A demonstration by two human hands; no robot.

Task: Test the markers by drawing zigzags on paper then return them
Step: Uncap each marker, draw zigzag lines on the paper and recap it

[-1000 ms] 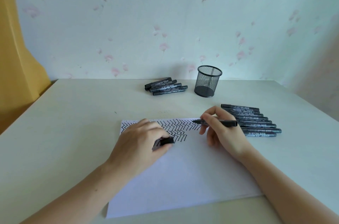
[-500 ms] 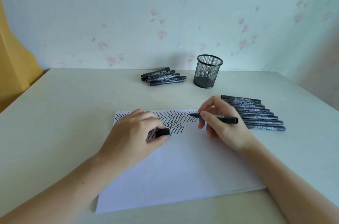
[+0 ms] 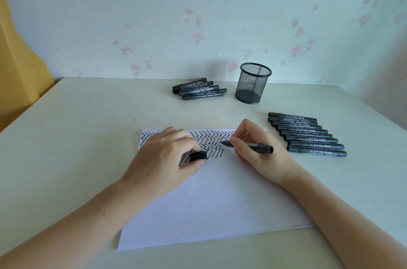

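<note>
A white sheet of paper [image 3: 211, 202] lies on the table, its far strip filled with black zigzag lines [image 3: 212, 142]. My right hand [image 3: 257, 152] grips an uncapped black marker [image 3: 253, 146], tip pointing left over the zigzags at the sheet's far edge. My left hand [image 3: 163, 158] rests on the paper and pinches the marker's black cap [image 3: 198, 155]. A row of several black markers [image 3: 308, 135] lies to the right of the paper. A smaller pile of black markers [image 3: 199, 90] lies at the back of the table.
A black mesh pen cup [image 3: 253, 83] stands at the back, right of the small pile. The pale table [image 3: 66, 147] meets a flowered wall behind. An orange surface [image 3: 19, 59] stands at the left edge.
The camera tilted down, so the whole scene sits higher in the frame. Both hands stay on the paper, with the marker and the cap held as before.
</note>
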